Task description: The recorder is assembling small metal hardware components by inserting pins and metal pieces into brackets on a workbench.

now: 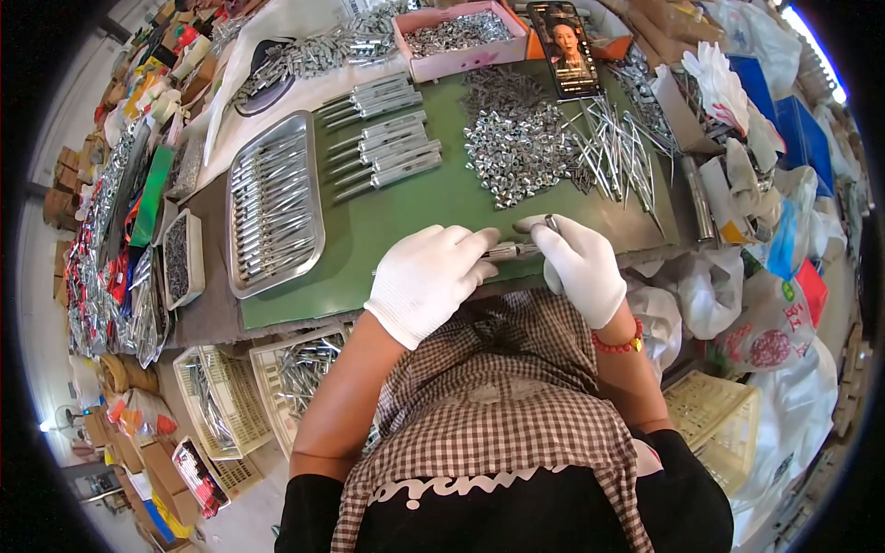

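Note:
White knit gloves cover both of my hands at the near edge of the green mat (369, 249). My left hand (431, 281) is closed around a silver metal cylinder (505, 252), pinched between thumb and fingers. My right hand (583, 272) is closed at the cylinder's other end, and a small metal piece (551, 221) shows between its thumb and forefinger. Ahead of the hands lies a heap of small shiny metal caps (516, 152). Thin metal rods (622, 152) are piled beside it. Silver cylinders with thin shafts (387, 147) lie in rows on the mat.
A metal tray (316, 230) of similar pieces stands at the left, with a small bin (195, 263) beside it. At the back are a pink box (456, 64) of small parts and a lit phone (566, 48). Plastic crates (263, 369) sit below the table.

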`<state>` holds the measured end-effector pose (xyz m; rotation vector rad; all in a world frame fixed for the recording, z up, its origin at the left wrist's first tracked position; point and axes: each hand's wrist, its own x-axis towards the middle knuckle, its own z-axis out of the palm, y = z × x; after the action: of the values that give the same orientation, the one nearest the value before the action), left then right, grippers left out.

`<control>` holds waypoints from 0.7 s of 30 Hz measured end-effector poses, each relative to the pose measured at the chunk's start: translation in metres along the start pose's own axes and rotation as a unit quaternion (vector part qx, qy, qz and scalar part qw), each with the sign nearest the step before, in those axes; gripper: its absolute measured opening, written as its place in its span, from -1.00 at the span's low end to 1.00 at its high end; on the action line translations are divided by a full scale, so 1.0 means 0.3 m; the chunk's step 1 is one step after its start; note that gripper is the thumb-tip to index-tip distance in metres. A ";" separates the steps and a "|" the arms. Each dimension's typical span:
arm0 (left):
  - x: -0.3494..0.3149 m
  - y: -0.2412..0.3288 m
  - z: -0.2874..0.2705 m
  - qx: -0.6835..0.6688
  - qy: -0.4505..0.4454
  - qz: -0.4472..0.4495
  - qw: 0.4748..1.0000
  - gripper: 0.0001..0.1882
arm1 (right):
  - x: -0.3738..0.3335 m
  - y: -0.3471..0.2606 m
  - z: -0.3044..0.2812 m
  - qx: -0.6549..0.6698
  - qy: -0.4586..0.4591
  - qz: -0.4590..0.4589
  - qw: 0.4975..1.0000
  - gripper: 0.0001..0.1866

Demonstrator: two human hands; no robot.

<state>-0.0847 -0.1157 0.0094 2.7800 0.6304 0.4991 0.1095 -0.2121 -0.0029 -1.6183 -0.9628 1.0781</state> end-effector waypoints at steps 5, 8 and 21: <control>0.010 0.012 -0.015 -0.020 -0.029 -0.026 0.999 -0.65 | 0.000 0.020 -0.013 -0.140 0.012 -0.062 0.988 -0.73; 0.005 0.004 0.011 -0.059 0.010 -0.020 0.998 -0.68 | 0.003 0.033 -0.014 -0.147 0.026 -0.057 0.987 -0.73; 0.007 0.065 0.052 0.048 -0.026 -0.109 0.993 -0.78 | 0.142 0.064 -0.051 -0.349 0.202 -0.209 0.891 -0.84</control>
<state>-0.0698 -0.1343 0.0017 2.7568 0.9550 0.3589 0.1392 -0.1818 -0.0278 -1.9550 -1.4111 0.0598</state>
